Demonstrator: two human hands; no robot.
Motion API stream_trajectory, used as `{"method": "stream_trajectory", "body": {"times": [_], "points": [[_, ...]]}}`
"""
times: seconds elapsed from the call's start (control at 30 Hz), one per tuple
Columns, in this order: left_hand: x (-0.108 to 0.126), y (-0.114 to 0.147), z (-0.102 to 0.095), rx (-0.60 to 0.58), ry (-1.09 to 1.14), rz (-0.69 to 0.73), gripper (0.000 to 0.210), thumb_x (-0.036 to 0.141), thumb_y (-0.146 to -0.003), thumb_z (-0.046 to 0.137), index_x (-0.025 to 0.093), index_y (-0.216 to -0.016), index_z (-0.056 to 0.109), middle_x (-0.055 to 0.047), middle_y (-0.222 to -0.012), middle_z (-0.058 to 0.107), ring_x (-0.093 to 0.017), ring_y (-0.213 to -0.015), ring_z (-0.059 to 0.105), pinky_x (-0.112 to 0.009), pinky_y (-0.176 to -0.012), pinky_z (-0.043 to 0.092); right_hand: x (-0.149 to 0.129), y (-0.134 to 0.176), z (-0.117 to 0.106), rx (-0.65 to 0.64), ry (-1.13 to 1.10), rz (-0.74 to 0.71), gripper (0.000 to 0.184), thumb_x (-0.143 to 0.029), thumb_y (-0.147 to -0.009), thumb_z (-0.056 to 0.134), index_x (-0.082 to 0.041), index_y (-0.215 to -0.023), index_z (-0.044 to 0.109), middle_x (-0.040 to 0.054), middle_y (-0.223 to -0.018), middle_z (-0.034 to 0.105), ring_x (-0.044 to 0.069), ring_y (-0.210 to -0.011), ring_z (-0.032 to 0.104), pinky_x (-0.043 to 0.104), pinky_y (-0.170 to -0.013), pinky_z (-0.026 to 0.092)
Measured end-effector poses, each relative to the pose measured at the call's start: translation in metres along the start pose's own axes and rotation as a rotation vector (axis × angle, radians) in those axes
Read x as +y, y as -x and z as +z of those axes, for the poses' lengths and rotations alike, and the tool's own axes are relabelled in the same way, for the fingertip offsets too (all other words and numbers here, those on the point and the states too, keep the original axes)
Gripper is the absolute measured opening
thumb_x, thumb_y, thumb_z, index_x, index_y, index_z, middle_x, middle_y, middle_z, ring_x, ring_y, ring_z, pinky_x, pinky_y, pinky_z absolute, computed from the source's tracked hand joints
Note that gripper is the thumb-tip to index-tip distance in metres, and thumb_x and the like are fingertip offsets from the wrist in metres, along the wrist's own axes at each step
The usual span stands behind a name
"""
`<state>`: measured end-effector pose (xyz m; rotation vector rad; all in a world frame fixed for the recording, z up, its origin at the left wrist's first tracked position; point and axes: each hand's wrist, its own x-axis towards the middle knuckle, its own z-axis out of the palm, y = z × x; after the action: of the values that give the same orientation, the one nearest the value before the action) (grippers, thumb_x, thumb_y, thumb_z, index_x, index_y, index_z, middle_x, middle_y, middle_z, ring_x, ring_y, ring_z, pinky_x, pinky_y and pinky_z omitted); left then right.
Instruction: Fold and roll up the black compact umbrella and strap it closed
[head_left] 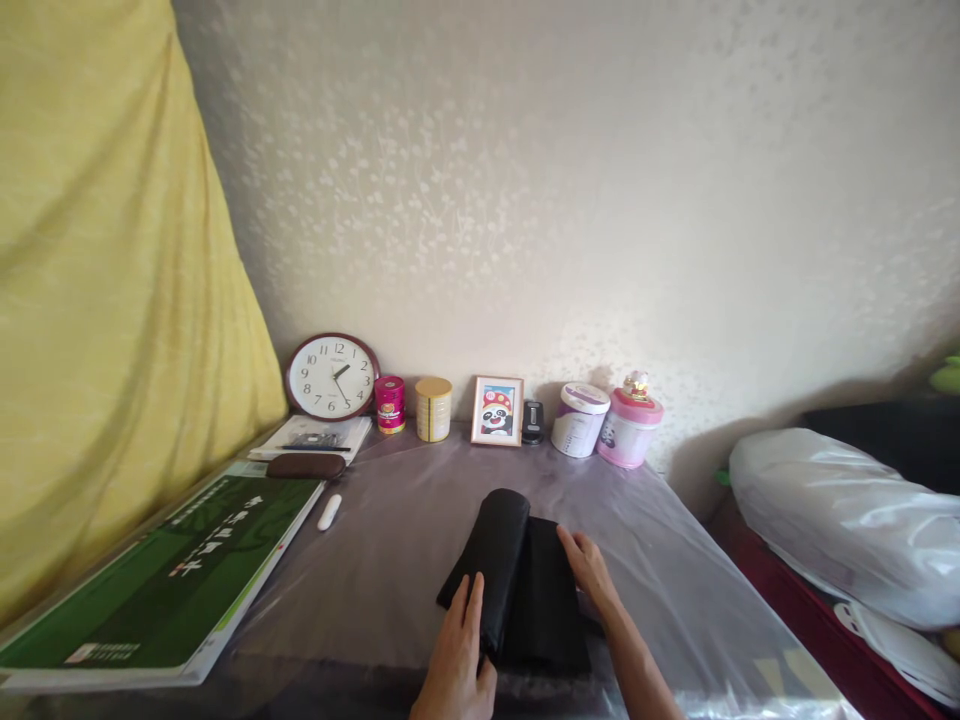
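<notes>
one black roll [504, 565], one clock [332, 377], two cans [433, 412], two tubs [577, 425], one framed picture [496, 411]

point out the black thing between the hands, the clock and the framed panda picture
Black thing [502, 565]: head view, on its raised, rounded part.
Clock [327, 381]: head view, on the white dial.
Framed panda picture [497, 412]: head view, on the panda print.
</notes>
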<state>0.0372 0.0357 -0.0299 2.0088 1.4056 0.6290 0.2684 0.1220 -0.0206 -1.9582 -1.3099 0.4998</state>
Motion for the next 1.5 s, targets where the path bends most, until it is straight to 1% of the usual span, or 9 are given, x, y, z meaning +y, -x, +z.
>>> {"method": "stream_trajectory", "body": {"times": [0.17,0.33,0.5,0.67,0.8,1.0,1.2,1.4,1.5], "points": [[0.002,0.0,-0.001,-0.007,-0.003,-0.014,0.083,0.002,-0.063,0.041,0.006,-0.14,0.009,-0.017,-0.148,0.014,-0.021,-0.137,0.016,-0.034,-0.112,0.019,-0.003,0.004,0.006,0.034,-0.033,-0.053,0.039,-0.052,-0.074,0.037,-0.022,-0.053,0.05,0.0023,-0.055,0.057,0.018,-0.058,0.054,0.027,-0.054,0.037],[-0.006,-0.001,0.006,0.002,0.002,0.018,0.084,0.004,-0.064,0.042,0.009,-0.14,0.007,-0.016,-0.149,0.011,-0.021,-0.137,0.015,-0.034,-0.111,0.02,-0.001,0.006,-0.006,0.071,-0.085,-0.048,0.04,-0.053,-0.071,0.037,-0.021,-0.05,0.049,0.0024,-0.051,0.055,0.018,-0.057,0.053,0.028,-0.056,0.037],[-0.006,0.0,0.008,0.004,-0.004,0.011,0.086,0.004,-0.062,0.043,0.011,-0.14,0.007,-0.014,-0.15,0.01,-0.022,-0.137,0.016,-0.034,-0.111,0.02,-0.024,0.01,-0.01,0.051,-0.221,-0.098,0.046,-0.058,-0.073,0.038,-0.018,-0.055,0.052,0.0011,-0.053,0.055,0.016,-0.055,0.05,0.026,-0.053,0.037],[0.009,0.002,0.0,-0.041,-0.059,-0.04,0.089,0.002,-0.059,0.044,0.007,-0.14,0.008,-0.016,-0.149,0.009,-0.023,-0.136,0.017,-0.033,-0.111,0.021,-0.056,0.004,0.004,0.044,-0.239,-0.184,0.044,-0.057,-0.074,0.039,-0.019,-0.054,0.052,0.0018,-0.054,0.056,0.016,-0.055,0.051,0.026,-0.053,0.037],[0.016,0.001,-0.003,-0.051,-0.105,-0.068,0.089,0.0,-0.057,0.044,0.004,-0.139,0.01,-0.017,-0.149,0.01,-0.023,-0.136,0.017,-0.033,-0.111,0.02,-0.073,-0.006,0.024,0.032,-0.196,-0.184,0.037,-0.047,-0.075,0.042,-0.017,-0.068,0.061,0.0077,-0.07,0.066,0.022,-0.072,0.06,0.029,-0.065,0.043],[0.014,0.001,-0.001,-0.023,-0.112,-0.038,0.089,0.0,-0.055,0.045,0.003,-0.138,0.015,-0.018,-0.148,0.013,-0.023,-0.137,0.015,-0.035,-0.112,0.02,-0.082,-0.011,0.048,-0.031,-0.145,-0.121,0.029,-0.038,-0.078,0.044,-0.016,-0.083,0.062,0.01,-0.079,0.069,0.023,-0.078,0.065,0.027,-0.067,0.046],[0.009,-0.002,-0.002,-0.038,-0.116,-0.043,0.08,0.007,-0.056,0.047,0.002,-0.134,0.028,-0.019,-0.145,0.023,-0.026,-0.135,0.022,-0.037,-0.111,0.024,-0.085,-0.006,0.059,-0.199,-0.144,-0.098,0.029,-0.037,-0.084,0.037,-0.015,-0.098,0.052,-0.0025,-0.052,0.062,0.012,-0.036,0.054,0.022,-0.043,0.041],[-0.013,0.005,0.003,-0.039,-0.165,-0.031,0.07,0.016,-0.067,0.047,0.001,-0.134,0.028,-0.02,-0.14,0.034,-0.028,-0.13,0.032,-0.038,-0.108,0.031,-0.092,0.004,0.054,-0.321,-0.122,-0.22,0.022,-0.034,-0.085,0.035,-0.018,-0.085,0.051,-0.003,-0.061,0.067,0.007,-0.039,0.052,0.019,-0.046,0.039],[-0.018,0.011,0.004,0.059,-0.222,-0.034,0.059,0.023,-0.072,0.048,0.007,-0.128,0.038,-0.019,-0.135,0.042,-0.029,-0.125,0.04,-0.04,-0.104,0.036,-0.094,0.012,0.048,-0.339,-0.081,-0.306,0.023,-0.034,-0.086,0.036,-0.02,-0.08,0.054,-0.003,-0.067,0.07,0.008,-0.044,0.054,0.02,-0.053,0.041]]}}
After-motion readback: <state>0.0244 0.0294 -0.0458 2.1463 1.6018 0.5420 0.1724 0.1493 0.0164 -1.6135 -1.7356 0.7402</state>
